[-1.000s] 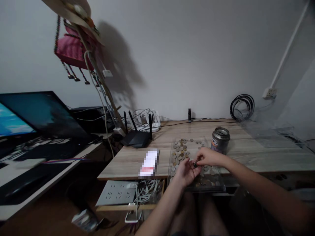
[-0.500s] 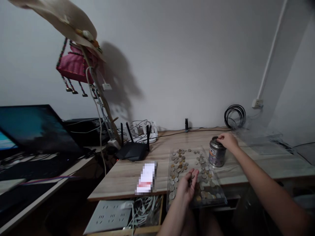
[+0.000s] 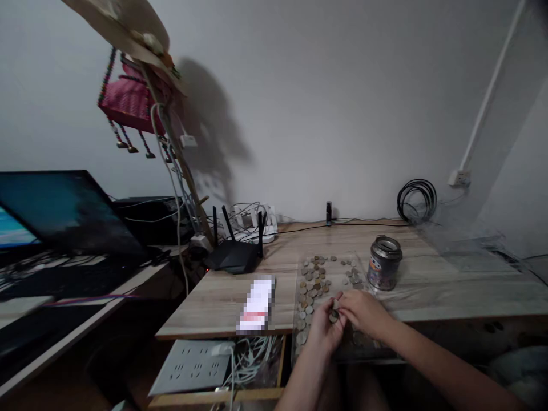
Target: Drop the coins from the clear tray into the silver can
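My left hand point(image 3: 324, 331) is cupped palm-up over the clear plastic tray point(image 3: 338, 279), its fingers curled around several coins point(image 3: 334, 314). Fingertips of my right hand point(image 3: 365, 313) meet at the left palm and pinch a coin there. Loose coins point(image 3: 315, 285), silver and brass-coloured, lie spread across the tray, partly covered by both hands. Just behind and right of my right hand stands a round tin point(image 3: 384, 265) with a cartoon print and a slotted metal lid; no hand touches it.
A lit phone point(image 3: 257, 302) lies left of the tray, with a black router point(image 3: 233, 256) behind it. An open drawer below holds a power strip point(image 3: 192, 365) and white cables point(image 3: 254, 357). Coiled black cable point(image 3: 416, 200) leans at the back right. A laptop point(image 3: 64, 211) stands left.
My right hand has left the tin's lid and come down left to the coins in my left palm. The left hand stays over the tray. The view has shifted slightly.
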### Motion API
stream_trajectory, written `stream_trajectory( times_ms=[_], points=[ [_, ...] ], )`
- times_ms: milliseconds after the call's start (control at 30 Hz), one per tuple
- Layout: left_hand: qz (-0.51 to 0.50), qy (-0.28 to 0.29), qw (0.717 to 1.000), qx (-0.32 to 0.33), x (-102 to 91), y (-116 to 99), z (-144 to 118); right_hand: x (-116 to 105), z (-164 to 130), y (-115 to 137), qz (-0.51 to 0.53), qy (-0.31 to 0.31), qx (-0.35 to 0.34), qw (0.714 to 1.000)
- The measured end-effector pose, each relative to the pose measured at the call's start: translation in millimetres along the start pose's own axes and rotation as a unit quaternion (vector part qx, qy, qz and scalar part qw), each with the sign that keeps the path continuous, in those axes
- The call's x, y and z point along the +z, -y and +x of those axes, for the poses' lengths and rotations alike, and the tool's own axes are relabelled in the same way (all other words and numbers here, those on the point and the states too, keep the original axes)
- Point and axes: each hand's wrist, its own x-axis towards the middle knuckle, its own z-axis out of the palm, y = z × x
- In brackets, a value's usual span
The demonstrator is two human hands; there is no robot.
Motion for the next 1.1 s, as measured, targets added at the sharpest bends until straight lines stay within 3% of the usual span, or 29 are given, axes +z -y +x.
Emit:
stream_trajectory(
  times_ms=[67,167,267,400,533,600,700,733,800,900,967,1000,1067,1100],
  points=[
    [-0.02,0.005,1.0,-0.014,2.1,-1.4,-4.1,-16.9,4.7,-21.9,-0.008,-0.071,0.02,0.997],
    [-0.01,0.022,0.999,-0.037,5.1,-3.6,-10.7,-60.6,15.4,-68.8,-0.083,-0.194,0.18,0.961],
    [-0.005,0.034,0.998,-0.046,6.5,-4.9,-14.5,-96.2,25.1,-110.6,-0.169,-0.17,0.314,0.919],
    [-0.011,0.047,0.997,-0.061,6.5,-5.8,-15.6,-110.6,31.0,-134.7,-0.209,-0.09,0.336,0.914],
    [-0.02,0.065,0.995,-0.071,5.6,-7.3,-15.2,-116.9,29.5,-132.7,-0.215,-0.032,0.365,0.905],
    [-0.024,0.075,0.994,-0.074,5.2,-8.0,-15.3,-115.1,26.9,-122.2,-0.215,-0.067,0.355,0.907],
    [-0.023,0.104,0.991,-0.081,5.5,-7.9,-16.0,-89.8,21.1,-88.3,-0.183,-0.137,0.222,0.948],
    [-0.023,0.118,0.99,-0.078,5.9,-7.4,-16.4,-75.1,18.8,-73.1,-0.154,-0.131,0.157,0.967],
    [-0.036,0.147,0.986,-0.066,7.0,-6.1,-16.8,-42.7,14.4,-42.4,-0.081,-0.057,0.03,0.995],
    [-0.061,0.176,0.981,-0.054,8.0,-4.7,-16.4,-11.3,9.4,-13.9,-0.037,-0.016,-0.036,0.999],
    [-0.049,0.172,0.982,-0.066,7.6,-5.1,-15.5,-14.1,7.7,-15.9,-0.035,-0.033,-0.021,0.999],
    [-0.037,0.162,0.983,-0.072,7.0,-5.6,-15.0,-22.5,7.5,-23.4,-0.043,-0.06,0.017,0.997],
    [-0.021,0.133,0.988,-0.081,5.9,-7.0,-14.1,-48.1,7.8,-47.9,-0.073,-0.137,0.142,0.978],
    [-0.019,0.119,0.989,-0.082,5.5,-7.6,-13.9,-62.7,8.2,-62.6,-0.093,-0.177,0.22,0.955]
  ],
)
